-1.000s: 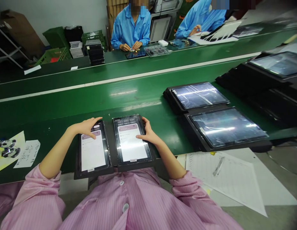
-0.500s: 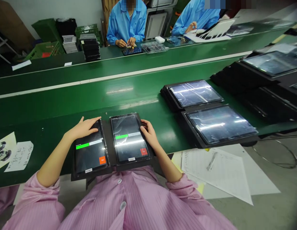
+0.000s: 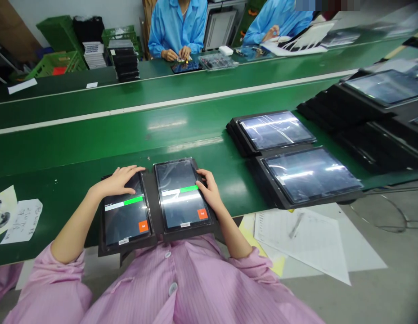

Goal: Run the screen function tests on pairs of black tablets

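Two tablets in black open covers lie side by side at the table's near edge. My left hand (image 3: 117, 182) is open, spread across the top of the left tablet (image 3: 128, 220), its fingertips near the upper right corner. My right hand (image 3: 209, 191) rests open against the right edge of the right tablet (image 3: 182, 204), thumb by the screen and fingers bent loosely along the side. Each screen shows a bar, white on its left and green on its right, and an orange-red square reading "Fail". A small white label sits at each tablet's lower edge.
Right of me lie two more tablets (image 3: 278, 130) on black covers, with stacked covers and tablets (image 3: 384, 90) beyond. Papers (image 3: 303, 238) with a pen stick out below the table edge. A handwritten note (image 3: 23, 220) lies left. Across the green table (image 3: 128, 135), two people in blue work.
On both screens the green part of the bar has switched from the left half to the right half. My left hand's fingers have shifted slightly; my right hand stays at the tablet's edge.
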The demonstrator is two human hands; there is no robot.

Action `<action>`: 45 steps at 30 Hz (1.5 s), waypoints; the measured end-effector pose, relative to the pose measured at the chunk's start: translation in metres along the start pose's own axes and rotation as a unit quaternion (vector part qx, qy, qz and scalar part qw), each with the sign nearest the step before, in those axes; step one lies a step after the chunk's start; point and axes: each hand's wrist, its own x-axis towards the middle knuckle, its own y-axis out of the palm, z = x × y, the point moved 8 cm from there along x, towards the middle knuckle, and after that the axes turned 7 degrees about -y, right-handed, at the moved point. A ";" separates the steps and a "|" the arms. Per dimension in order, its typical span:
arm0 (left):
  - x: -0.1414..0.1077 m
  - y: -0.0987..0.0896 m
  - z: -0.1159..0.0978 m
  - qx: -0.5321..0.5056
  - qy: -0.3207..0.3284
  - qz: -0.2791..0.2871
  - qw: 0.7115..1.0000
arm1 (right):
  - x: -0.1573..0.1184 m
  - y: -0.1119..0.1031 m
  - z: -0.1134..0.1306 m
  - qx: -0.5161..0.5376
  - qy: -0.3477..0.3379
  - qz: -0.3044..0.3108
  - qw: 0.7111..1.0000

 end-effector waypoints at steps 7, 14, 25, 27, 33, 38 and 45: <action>0.011 0.002 -0.009 0.015 0.008 0.031 0.999 | -0.001 -0.005 0.000 0.000 0.002 -0.029 1.000; 0.013 -0.006 -0.019 0.008 0.006 0.051 0.999 | 0.000 -0.005 -0.006 0.021 -0.003 -0.023 1.000; 0.017 -0.003 -0.006 -0.027 -0.002 0.029 0.999 | 0.002 -0.005 -0.012 0.050 0.010 0.008 0.999; 0.019 -0.003 -0.005 -0.025 -0.002 0.030 0.999 | 0.003 -0.005 -0.012 0.053 0.006 0.012 0.998; 0.021 -0.002 -0.002 -0.028 0.000 0.026 0.999 | 0.006 -0.004 -0.018 0.059 0.013 0.022 0.998; 0.020 -0.002 -0.003 -0.021 -0.001 0.029 0.999 | 0.010 -0.003 -0.020 0.070 0.031 0.046 0.996; 0.020 -0.007 -0.011 -0.004 0.004 0.032 0.999 | 0.014 -0.006 -0.022 0.096 0.065 0.043 0.992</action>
